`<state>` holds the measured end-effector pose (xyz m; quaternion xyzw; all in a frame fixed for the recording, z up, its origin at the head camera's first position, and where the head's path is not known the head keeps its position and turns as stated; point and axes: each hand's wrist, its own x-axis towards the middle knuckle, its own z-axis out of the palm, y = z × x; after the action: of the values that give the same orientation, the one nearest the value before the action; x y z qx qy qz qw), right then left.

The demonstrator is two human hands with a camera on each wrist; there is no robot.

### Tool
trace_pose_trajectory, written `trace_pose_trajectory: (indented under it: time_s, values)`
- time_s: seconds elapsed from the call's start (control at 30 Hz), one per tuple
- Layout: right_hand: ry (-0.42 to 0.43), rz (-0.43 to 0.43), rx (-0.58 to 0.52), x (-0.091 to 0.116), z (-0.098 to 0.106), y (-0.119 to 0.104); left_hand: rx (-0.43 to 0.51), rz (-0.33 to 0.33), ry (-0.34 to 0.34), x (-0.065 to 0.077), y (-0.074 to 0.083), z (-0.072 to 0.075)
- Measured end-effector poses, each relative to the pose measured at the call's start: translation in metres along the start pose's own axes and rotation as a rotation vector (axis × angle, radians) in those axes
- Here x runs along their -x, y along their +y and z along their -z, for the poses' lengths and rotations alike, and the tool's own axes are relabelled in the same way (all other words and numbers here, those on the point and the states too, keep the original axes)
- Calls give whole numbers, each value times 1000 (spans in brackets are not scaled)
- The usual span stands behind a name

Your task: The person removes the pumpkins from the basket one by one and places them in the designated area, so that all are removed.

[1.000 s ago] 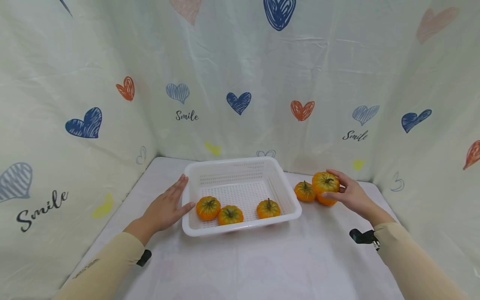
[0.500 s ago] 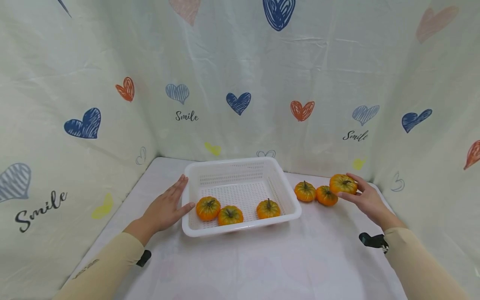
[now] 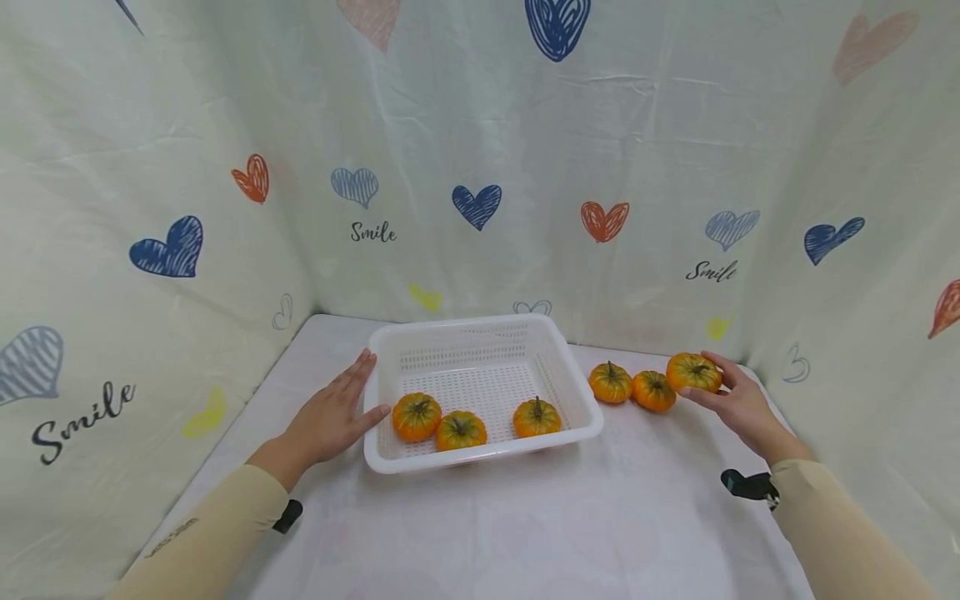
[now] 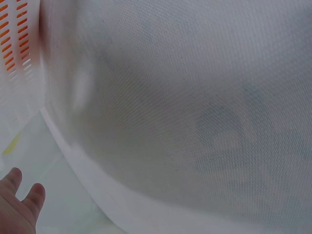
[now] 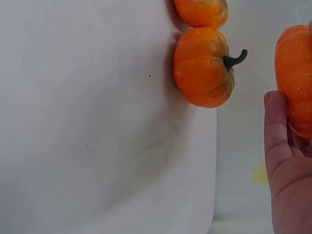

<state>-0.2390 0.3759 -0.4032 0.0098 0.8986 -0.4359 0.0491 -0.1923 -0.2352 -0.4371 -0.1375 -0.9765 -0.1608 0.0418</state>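
A small orange pumpkin (image 3: 693,372) is gripped by my right hand (image 3: 746,410), between thumb and fingers, at the right of the table. In the right wrist view that pumpkin (image 5: 295,78) shows at the right edge, apart from the two others. Left of it in the head view, one pumpkin (image 3: 653,391) sits against another pumpkin (image 3: 610,382). My left hand (image 3: 330,414) has its fingers straight along the left side of a white plastic basket (image 3: 482,461). Inside the basket lie a left pumpkin (image 3: 416,417), a middle pumpkin (image 3: 461,431) and a right pumpkin (image 3: 536,417).
A white cloth covers the table (image 3: 525,525). Behind and at both sides hangs a pale curtain (image 3: 660,150) printed with hearts and the word Smile. The table's back edge runs just behind the basket.
My right hand has lifted the pumpkin off the one beneath it, moved it to the right, then lowered it slightly. The left hand and basket have stayed still.
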Motion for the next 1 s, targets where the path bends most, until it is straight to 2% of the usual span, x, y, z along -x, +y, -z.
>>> trace_pose_trajectory:
  time_s: [0.4, 0.7, 1.0]
  values:
    - [44, -10, 43, -2, 4, 18, -2, -2, -2, 1, -1, 0]
    - [33, -80, 19, -2, 6, 29, -3, -4, 2, 1, -1, 0]
    - [87, -124, -31, -9, 2, 46, -8, -6, 0, 0, -3, -3]
